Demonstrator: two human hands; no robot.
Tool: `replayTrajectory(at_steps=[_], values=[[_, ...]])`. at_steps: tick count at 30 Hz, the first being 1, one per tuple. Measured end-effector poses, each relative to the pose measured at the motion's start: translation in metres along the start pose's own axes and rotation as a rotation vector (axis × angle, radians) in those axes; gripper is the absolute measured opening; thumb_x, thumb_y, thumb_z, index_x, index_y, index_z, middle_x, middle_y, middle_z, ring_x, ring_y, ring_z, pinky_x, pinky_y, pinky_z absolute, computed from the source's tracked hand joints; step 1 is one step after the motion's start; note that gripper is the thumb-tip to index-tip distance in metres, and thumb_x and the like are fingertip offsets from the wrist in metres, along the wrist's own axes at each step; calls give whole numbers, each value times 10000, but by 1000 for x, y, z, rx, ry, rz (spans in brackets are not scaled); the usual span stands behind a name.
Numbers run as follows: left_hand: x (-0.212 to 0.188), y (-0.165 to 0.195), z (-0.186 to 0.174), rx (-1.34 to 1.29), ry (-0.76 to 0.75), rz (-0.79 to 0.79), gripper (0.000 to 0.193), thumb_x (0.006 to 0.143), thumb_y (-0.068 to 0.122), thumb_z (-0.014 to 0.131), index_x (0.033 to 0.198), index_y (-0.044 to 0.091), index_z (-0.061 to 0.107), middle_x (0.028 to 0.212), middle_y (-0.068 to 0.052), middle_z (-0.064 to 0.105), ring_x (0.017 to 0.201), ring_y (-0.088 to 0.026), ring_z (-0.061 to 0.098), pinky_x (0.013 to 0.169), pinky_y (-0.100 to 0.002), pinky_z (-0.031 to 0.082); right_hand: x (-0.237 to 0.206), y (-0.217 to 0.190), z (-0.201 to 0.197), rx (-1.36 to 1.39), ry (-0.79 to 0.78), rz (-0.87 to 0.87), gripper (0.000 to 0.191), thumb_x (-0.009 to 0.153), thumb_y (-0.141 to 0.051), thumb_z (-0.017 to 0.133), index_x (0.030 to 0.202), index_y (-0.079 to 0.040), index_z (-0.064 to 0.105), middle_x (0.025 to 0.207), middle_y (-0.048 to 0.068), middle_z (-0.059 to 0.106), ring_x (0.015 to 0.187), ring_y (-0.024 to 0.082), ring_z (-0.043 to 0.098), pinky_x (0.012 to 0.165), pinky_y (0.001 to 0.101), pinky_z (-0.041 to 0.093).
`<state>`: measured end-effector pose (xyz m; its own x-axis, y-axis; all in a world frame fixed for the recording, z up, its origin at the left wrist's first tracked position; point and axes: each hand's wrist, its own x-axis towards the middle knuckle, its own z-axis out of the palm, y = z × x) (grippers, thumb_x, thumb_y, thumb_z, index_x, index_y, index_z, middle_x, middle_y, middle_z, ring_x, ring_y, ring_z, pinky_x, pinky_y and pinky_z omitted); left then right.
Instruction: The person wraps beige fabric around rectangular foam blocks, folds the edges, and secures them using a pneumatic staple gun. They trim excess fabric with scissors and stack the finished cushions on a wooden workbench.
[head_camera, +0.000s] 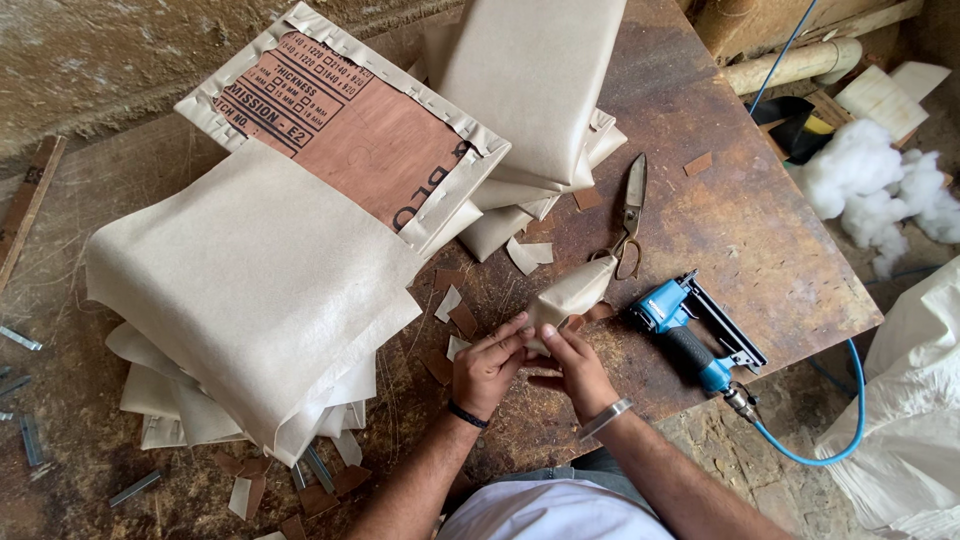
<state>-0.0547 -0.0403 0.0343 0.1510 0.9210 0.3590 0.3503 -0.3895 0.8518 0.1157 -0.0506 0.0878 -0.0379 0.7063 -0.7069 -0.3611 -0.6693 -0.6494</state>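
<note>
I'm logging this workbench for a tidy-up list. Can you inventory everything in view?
fabric scrap: one, beige, held in both hands at the bench middle
staple gun: one, blue and black, right of the hands
air hose: one, blue, from the gun off the bench edge
scissors: one pair, metal, above the scrap
covered cushions: two stacks, beige, left and top centre
board panel: one, brown with beige edging, underside up on the left stack
offcuts: many, brown and beige, scattered on the bench
stuffing: one heap, white, far right
workbench: one, brown, worn
left hand: dark wristband, pinching the scrap
right hand: metal bangle, pinching the scrap
</note>
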Motion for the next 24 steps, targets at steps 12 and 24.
replayTrajectory(at_steps=[12,24], values=[[13,-13,-8,270,-59,410,178,966,37,759,1064,84,619,1414,-105,673,1230,-299,715,888,-315,670,23,10,-6,-164,-227,-339,237,956,-151,670,1159,-33,701,1052,97,762,930,203,695,849,379,582],[22,12,3,-340,-334,-406,1074,877,859,338,1634,115,176,1581,-259,406,1408,-403,512,1066,-542,533,21,6,0,-461,-139,-401,362,882,-301,736,1136,-44,711,1106,116,764,1001,236,734,885,402,623]])
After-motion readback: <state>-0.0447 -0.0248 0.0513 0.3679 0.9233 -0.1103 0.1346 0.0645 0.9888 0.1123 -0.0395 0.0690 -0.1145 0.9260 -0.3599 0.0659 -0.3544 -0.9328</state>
